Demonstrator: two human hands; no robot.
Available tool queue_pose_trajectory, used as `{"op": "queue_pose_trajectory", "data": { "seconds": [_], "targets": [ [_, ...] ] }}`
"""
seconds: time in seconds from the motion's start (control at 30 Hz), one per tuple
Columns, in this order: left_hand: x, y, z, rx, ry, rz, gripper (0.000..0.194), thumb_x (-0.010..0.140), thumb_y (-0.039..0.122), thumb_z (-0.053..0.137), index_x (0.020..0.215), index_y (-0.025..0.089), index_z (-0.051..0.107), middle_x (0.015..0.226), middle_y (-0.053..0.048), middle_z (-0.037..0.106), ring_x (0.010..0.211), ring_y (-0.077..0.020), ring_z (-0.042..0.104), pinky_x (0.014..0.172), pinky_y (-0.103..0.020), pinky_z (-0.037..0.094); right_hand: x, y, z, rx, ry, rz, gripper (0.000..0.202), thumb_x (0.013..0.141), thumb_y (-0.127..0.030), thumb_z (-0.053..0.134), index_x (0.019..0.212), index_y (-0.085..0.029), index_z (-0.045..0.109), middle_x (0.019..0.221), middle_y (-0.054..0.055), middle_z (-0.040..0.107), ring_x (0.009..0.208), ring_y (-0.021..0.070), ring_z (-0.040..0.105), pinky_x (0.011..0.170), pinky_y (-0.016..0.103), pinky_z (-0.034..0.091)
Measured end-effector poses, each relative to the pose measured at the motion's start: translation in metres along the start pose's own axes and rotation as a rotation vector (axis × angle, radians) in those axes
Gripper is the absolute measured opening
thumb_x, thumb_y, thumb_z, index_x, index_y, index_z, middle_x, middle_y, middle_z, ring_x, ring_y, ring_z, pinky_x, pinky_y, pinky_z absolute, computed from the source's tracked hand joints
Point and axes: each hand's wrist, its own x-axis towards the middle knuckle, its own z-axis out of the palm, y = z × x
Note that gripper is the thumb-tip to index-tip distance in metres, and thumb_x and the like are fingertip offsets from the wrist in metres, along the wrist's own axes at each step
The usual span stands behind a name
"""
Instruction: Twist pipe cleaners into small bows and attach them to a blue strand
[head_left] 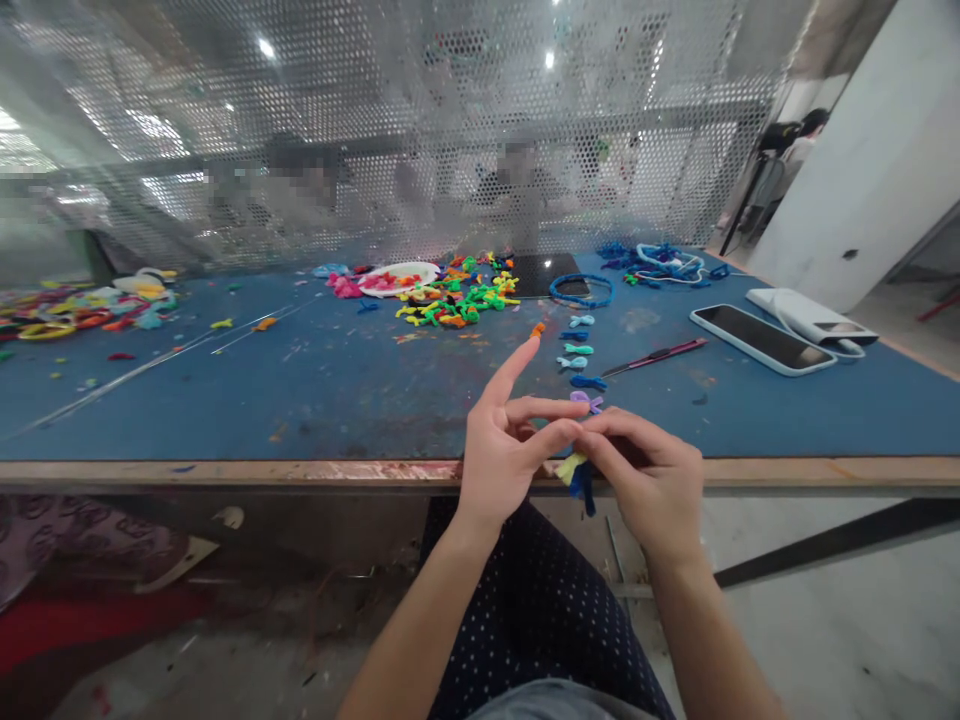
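Observation:
Above the table's front edge, my left hand (501,455) and my right hand (651,480) meet at the fingertips. Both pinch a small fuzzy bundle (581,480) whose yellow and dark blue ends hang below the fingers. The left index finger is raised, pointing toward a small orange piece (538,330). A purple knotted piece (586,402) shows just beyond the fingertips. Behind it, several blue and turquoise pieces (577,350) lie in a column on the blue table (375,400).
A pink cutter (660,356), a phone (761,340) and a white power bank (817,318) with a cable lie right. Colourful piles (465,300), a blue ring (582,290) and blue strands (660,262) sit near the perforated metal screen (420,130). Another pile (82,308) is left.

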Motion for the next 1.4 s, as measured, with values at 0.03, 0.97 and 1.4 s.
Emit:
{"op": "queue_pose_trajectory", "data": {
  "seconds": [0.03,0.97,1.4],
  "targets": [
    [0.0,0.001,-0.003,0.046,-0.015,0.02,0.075,0.068,0.028,0.08,0.135,0.028,0.048,0.081,-0.002,0.076,0.065,-0.0162,0.065,0.053,-0.023,0.048,0.0,0.0,0.0,-0.025,0.004,0.009,0.009,0.081,-0.017,0.065,0.073,-0.02,0.069,0.068,-0.001,0.066,0.06,0.0128,0.058,0.054,0.023,0.047],
    [0.012,0.022,-0.028,-0.25,-0.02,0.332,0.018,0.079,0.029,0.07,0.09,0.024,0.057,0.088,0.003,0.065,0.089,-0.0167,0.068,0.078,-0.03,0.057,0.102,-0.005,-0.01,-0.589,-0.039,-0.623,0.015,0.091,-0.019,0.054,0.096,-0.022,0.068,0.085,0.003,0.07,0.08,0.02,0.059,0.075,0.036,0.047],
    [0.006,0.019,-0.004,-0.421,-0.526,-0.67,0.056,0.087,0.055,0.049,0.132,0.022,0.043,0.099,-0.014,0.071,0.081,-0.0207,0.069,0.076,-0.033,0.05,-0.032,-0.021,0.001,-0.201,0.274,-0.53,0.017,0.086,-0.011,0.057,0.092,-0.025,0.063,0.076,0.003,0.068,0.063,0.0178,0.064,0.059,0.038,0.054]
  ]
}}
